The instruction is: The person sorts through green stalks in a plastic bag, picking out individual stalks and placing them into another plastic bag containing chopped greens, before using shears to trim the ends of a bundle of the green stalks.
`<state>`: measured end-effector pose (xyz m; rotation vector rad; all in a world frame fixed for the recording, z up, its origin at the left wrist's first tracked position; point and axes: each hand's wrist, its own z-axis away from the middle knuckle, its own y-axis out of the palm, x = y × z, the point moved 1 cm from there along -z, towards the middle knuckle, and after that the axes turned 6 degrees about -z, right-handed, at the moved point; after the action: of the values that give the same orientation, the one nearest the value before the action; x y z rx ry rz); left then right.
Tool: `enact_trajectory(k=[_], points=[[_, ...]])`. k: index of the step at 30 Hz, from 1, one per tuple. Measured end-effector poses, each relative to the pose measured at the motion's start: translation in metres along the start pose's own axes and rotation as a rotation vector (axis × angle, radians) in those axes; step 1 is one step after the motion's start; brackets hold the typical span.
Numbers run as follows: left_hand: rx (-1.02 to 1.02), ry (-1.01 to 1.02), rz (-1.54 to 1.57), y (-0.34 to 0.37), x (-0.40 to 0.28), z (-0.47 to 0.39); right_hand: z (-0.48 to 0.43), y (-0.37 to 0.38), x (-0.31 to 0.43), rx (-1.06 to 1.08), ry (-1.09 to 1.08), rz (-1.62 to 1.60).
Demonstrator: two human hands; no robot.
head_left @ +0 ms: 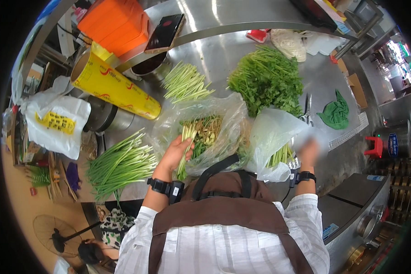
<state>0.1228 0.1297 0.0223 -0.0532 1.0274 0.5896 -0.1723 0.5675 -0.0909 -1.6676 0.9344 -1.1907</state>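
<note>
My left hand [178,151] is closed around a small bundle of pale green stems [188,133]. It holds them over a clear plastic bag [231,113] spread wide on the steel table, with root ends and leafy trimmings [209,132] inside. To the right, a second translucent bag [272,126] has cut stems [281,156] showing at its mouth. My right hand [308,150] is beside that bag's right edge; a blur covers its fingers, so its grip is unclear. Left of my left hand lies a pile of long green chives or scallions [123,166].
Leafy celery-like greens [267,78], cut stems [186,82], scissors [307,111] and a green cloth [335,111] lie on the steel table [219,61]. A yellow roll [116,87] leans by a pot [101,114]. A phone [165,32] rests on the overhead shelf. Another person [106,236] is lower left.
</note>
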Motion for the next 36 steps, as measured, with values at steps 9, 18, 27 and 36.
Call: enact_trajectory(k=[9, 18, 27, 36], points=[[0.007, -0.117, -0.048, 0.006, -0.01, 0.001, -0.023, 0.034, -0.061, 0.0, -0.002, -0.091], [0.056, -0.078, 0.192, 0.002, -0.005, 0.006, -0.039, 0.033, -0.042, -0.088, -0.211, -0.257], [0.075, 0.005, 0.176, 0.003, -0.003, 0.007, -0.087, 0.036, -0.038, 0.194, 0.047, -0.327], [0.118, 0.061, 0.223, 0.007, -0.004, 0.01, -0.096, -0.047, -0.021, 0.419, 0.641, -1.245]])
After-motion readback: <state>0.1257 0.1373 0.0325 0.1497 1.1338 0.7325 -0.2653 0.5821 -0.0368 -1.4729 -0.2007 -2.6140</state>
